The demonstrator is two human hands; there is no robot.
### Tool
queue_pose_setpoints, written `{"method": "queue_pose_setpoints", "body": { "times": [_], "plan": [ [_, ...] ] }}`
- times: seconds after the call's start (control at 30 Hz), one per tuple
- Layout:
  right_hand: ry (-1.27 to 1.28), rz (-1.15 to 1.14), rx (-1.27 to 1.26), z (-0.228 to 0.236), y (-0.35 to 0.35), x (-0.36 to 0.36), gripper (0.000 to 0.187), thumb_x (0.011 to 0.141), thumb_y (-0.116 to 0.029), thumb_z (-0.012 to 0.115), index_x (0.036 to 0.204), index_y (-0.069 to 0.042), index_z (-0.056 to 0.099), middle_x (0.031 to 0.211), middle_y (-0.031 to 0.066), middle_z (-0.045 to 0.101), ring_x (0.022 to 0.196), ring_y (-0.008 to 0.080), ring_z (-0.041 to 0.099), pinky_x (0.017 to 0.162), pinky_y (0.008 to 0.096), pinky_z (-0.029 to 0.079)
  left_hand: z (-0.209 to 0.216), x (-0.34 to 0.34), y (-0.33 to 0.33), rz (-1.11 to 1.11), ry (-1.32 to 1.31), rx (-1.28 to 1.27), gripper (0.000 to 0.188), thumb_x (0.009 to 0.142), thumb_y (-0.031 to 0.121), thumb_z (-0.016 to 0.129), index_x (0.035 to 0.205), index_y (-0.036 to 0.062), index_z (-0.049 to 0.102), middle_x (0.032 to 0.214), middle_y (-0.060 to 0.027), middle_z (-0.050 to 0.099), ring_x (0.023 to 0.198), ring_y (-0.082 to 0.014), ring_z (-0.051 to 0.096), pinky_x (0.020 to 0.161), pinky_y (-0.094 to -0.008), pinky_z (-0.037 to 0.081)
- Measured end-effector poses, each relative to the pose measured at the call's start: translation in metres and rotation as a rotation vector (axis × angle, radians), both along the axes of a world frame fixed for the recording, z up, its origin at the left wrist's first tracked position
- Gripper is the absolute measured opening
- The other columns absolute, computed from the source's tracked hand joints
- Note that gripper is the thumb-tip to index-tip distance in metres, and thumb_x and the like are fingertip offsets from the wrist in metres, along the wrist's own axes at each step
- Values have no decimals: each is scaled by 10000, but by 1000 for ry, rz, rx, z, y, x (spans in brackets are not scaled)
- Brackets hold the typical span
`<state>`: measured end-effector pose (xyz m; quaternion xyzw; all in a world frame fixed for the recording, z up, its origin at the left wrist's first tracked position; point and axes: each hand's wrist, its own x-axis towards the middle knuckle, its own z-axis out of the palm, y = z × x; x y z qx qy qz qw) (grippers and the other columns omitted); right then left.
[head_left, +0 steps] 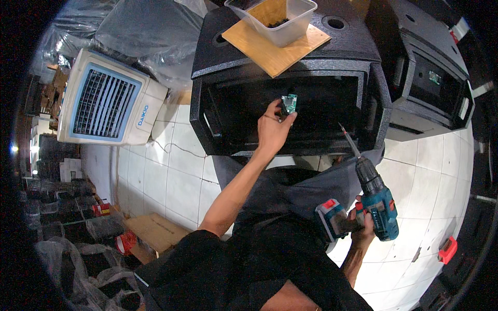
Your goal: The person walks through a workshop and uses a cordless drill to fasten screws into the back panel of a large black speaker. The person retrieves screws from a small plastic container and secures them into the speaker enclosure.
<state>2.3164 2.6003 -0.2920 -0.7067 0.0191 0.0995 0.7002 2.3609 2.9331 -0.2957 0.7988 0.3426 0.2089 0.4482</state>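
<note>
My left hand (275, 126) reaches into the open front of a black speaker cabinet (213, 122). Its fingers are closed on a small green circuit board (289, 104), held near the middle of the dark opening. On the right, my right hand (361, 226) grips the handle of a teal and black cordless drill (383, 210). A long thin bit (350, 140) in the drill points up and left toward the cabinet's right side, apart from the board. The drill's battery pack (330, 213) juts out to the left.
On the cabinet's top, a clear plastic tub (290, 28) with small dark pieces stands on a wooden board (275, 58). A second black cabinet (430, 88) is at right. An air cooler (106, 101) stands left. A red object (447, 250) lies on the tiled floor (425, 176).
</note>
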Motion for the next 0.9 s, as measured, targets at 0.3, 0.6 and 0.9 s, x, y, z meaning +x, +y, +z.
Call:
{"method": "queue_pose_setpoints", "body": {
  "times": [0.3, 0.6, 0.9],
  "plan": [
    [-40, 44, -118, 5, -8, 0, 546, 794, -422, 588, 1062, 54, 566, 933, 130, 604, 600, 174, 540, 532, 307, 433, -25, 35, 9, -281, 404, 71, 622, 707, 433, 730, 1102, -19, 566, 980, -236, 638, 948, -352, 618, 837, -398, 475],
    [212, -28, 90, 24, -3, 4, 257, 755, -186, 662, 953, -24, 640, 865, 64, 649, 662, 174, 568, 609, 291, 450, 41, 30, 50, -857, 412, 1014, 371, 759, 122, 595, 1127, 74, 592, 1183, -129, 563, 1167, -297, 480, 931, -370, 437],
    [109, 28, 82, -7, -15, 0, 398, 768, -295, 627, 1021, 12, 616, 873, 85, 629, 633, 151, 555, 576, 282, 452, -19, 93, 68, -1411, 407, 1555, 374, 816, 155, 524, 1186, 106, 545, 1267, -88, 509, 1241, -288, 394, 1030, -464, 318]
  ]
}}
